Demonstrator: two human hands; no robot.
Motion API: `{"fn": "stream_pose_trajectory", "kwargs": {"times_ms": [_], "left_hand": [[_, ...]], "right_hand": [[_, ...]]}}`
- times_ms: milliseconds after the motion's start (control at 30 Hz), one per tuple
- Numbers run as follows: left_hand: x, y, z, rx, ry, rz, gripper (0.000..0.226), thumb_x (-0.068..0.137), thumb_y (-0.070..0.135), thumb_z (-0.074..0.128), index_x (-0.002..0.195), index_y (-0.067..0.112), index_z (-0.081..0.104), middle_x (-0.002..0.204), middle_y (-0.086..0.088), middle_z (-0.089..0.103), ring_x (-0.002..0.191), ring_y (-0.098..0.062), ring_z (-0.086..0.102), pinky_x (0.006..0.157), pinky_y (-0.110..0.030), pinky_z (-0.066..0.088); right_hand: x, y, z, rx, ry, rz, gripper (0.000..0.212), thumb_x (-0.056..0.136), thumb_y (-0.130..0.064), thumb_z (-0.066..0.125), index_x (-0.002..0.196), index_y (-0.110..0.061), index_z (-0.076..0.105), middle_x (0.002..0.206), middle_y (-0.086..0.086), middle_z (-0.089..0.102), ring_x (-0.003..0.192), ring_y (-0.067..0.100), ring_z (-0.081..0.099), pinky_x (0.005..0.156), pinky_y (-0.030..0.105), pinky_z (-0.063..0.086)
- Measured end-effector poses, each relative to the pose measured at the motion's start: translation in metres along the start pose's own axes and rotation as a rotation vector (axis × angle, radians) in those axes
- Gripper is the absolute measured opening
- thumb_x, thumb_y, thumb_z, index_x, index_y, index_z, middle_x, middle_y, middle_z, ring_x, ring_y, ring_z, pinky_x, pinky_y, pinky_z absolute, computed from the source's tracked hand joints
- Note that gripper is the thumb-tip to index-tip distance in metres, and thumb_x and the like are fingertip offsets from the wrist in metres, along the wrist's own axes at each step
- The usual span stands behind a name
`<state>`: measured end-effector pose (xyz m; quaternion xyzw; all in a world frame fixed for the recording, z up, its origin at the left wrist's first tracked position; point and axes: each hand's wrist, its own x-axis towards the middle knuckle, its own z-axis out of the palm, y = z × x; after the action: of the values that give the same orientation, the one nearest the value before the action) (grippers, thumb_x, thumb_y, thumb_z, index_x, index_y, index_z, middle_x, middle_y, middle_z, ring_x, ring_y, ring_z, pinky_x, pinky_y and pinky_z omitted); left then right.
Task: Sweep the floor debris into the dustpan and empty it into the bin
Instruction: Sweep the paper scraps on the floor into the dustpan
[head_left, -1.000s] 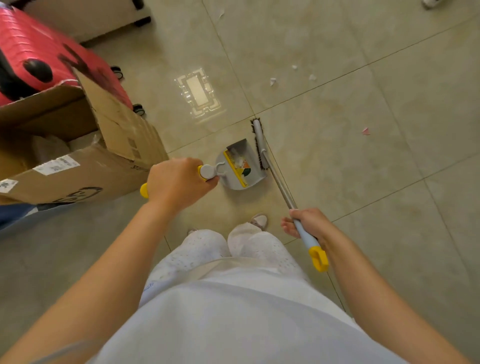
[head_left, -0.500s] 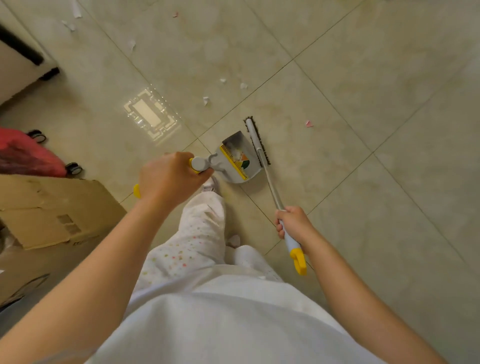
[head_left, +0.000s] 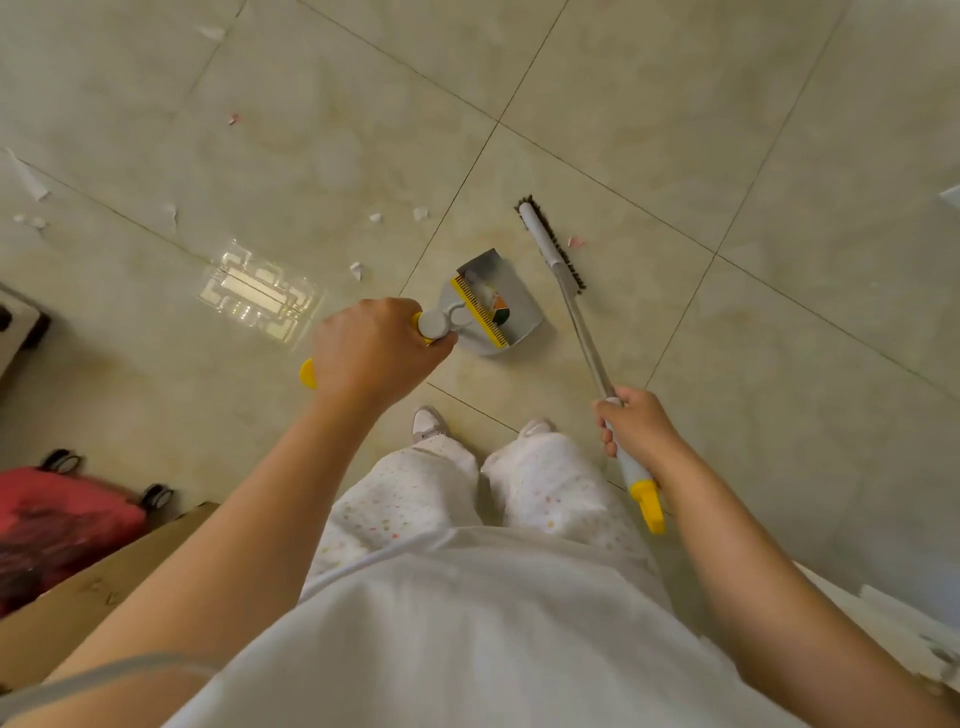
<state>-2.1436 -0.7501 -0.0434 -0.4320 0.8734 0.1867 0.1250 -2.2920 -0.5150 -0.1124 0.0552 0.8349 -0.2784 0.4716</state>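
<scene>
My left hand (head_left: 371, 345) grips the yellow-tipped handle of a grey dustpan (head_left: 514, 317), which has a yellow comb strip and holds some scraps. My right hand (head_left: 636, 426) is closed around the handle of a long broom (head_left: 551, 244). The broom's brush head rests on the tiles just right of the pan, apart from it. A pink scrap (head_left: 575, 241) lies right beside the bristles. White paper bits (head_left: 375, 217) are scattered on the floor left of the pan, and another pink scrap (head_left: 233, 118) lies farther off at the upper left.
A cardboard box (head_left: 88, 587) and a red suitcase (head_left: 57, 525) stand at the lower left. A bright light reflection (head_left: 260, 293) shows on the beige tiles. My feet (head_left: 428, 423) are just behind the dustpan. Something white pokes in at the lower right edge.
The view has turned right, so box and suitcase slid to the lower left. The broom head has separated from the dustpan and sits further right, near the pink scrap.
</scene>
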Motion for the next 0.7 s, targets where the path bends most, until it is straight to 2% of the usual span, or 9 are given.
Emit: {"fn": "stream_pose_trajectory", "kwargs": {"times_ms": [100,200,367,467,600,700], "left_hand": [[0.022,0.019,-0.002,0.019,-0.019,0.026,0.046,0.083,0.057,0.054,0.070,0.015,0.062,0.063,-0.003,0.061,0.062,-0.026,0.060,0.053,-0.025,0.038],[0.040,0.039,-0.002,0.047,-0.021,0.037,0.045,0.084,0.056,0.054,0.070,0.014,0.062,0.062,-0.004,0.060,0.060,-0.025,0.059,0.049,-0.020,0.031],[0.076,0.086,0.001,0.082,-0.004,0.011,0.043,0.084,0.052,0.054,0.066,0.014,0.059,0.057,-0.001,0.052,0.053,-0.021,0.047,0.046,-0.019,0.021],[0.099,0.130,0.004,0.092,-0.007,-0.004,0.041,0.084,0.051,0.053,0.066,0.015,0.058,0.058,-0.002,0.054,0.055,-0.023,0.050,0.047,-0.020,0.023],[0.132,0.184,0.004,0.136,-0.048,-0.001,0.037,0.086,0.050,0.051,0.069,0.018,0.058,0.059,0.001,0.050,0.057,-0.022,0.050,0.049,-0.022,0.026],[0.157,0.209,0.001,0.165,-0.055,-0.014,0.039,0.085,0.048,0.050,0.061,0.018,0.047,0.056,0.002,0.044,0.056,-0.023,0.048,0.050,-0.023,0.028]], "right_hand": [[0.019,-0.018,-0.014,0.053,0.019,-0.015,0.020,0.088,-0.025,0.059,0.084,-0.008,0.049,0.063,0.007,0.048,0.051,0.020,0.043,0.050,0.029,0.040],[0.043,-0.031,-0.034,0.059,0.026,-0.019,0.028,0.092,-0.036,0.056,0.091,-0.008,0.051,0.065,0.006,0.049,0.050,0.018,0.044,0.047,0.026,0.041],[0.107,-0.052,-0.077,0.047,0.023,-0.004,0.026,0.092,-0.031,0.054,0.088,-0.005,0.052,0.058,0.007,0.047,0.044,0.019,0.043,0.050,0.029,0.041],[0.143,-0.067,-0.113,0.022,0.006,0.006,0.027,0.090,-0.033,0.057,0.086,-0.008,0.049,0.058,0.006,0.046,0.045,0.019,0.042,0.049,0.028,0.039],[0.186,-0.089,-0.153,-0.009,-0.044,-0.001,0.022,0.094,-0.026,0.053,0.086,-0.006,0.049,0.059,0.007,0.044,0.046,0.018,0.040,0.046,0.025,0.038],[0.210,-0.100,-0.168,-0.015,-0.089,-0.001,0.021,0.096,-0.023,0.048,0.082,-0.007,0.047,0.061,0.007,0.042,0.047,0.017,0.039,0.043,0.023,0.037]]}}
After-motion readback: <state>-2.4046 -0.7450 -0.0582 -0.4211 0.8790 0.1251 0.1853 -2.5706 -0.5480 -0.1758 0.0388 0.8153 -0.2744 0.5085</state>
